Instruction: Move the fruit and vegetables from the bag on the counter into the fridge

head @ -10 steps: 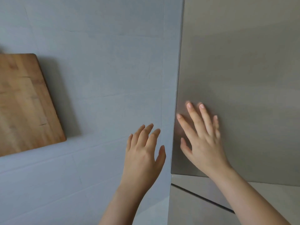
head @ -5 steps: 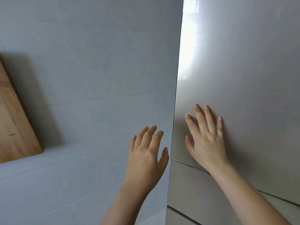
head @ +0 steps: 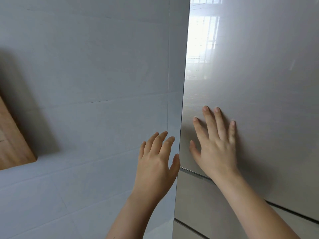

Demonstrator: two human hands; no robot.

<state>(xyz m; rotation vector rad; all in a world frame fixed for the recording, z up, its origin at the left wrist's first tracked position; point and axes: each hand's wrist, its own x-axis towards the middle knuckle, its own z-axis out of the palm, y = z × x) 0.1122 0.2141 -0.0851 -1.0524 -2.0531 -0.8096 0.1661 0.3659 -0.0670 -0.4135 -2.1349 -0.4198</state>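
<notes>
— Fridge door [head: 259, 83], the glossy beige-grey panel, where does it sit?

— It fills the right half of the head view, standing upright with its left edge running down the middle of the picture. A bright window reflection shines on its upper left part. Below its bottom edge there is a dark seam, and under that a second matching beige panel [head: 198, 204] with another seam lower down.

— And the hands?

— The right hand [head: 215, 149] lies flat against the door near its lower left corner, fingers spread and pointing up, palm to the surface, clamped on nothing. The left hand [head: 155, 166] is raised just left of the door's edge, fingers loosely parted and empty. Its thumb [head: 175, 164] is right at the edge, but whether it touches the door I cannot tell. The two hands are apart, the door's edge running between them.

— What lies further out?

— Left of the fridge stands a wall of pale grey tiles [head: 86, 83] with thin joints. At the far left edge, a wooden cutting board [head: 12, 144] with a rounded corner rests against that wall, only partly in view, casting a dark shadow to its right.

— Any bag or produce?

— None shows.
</notes>
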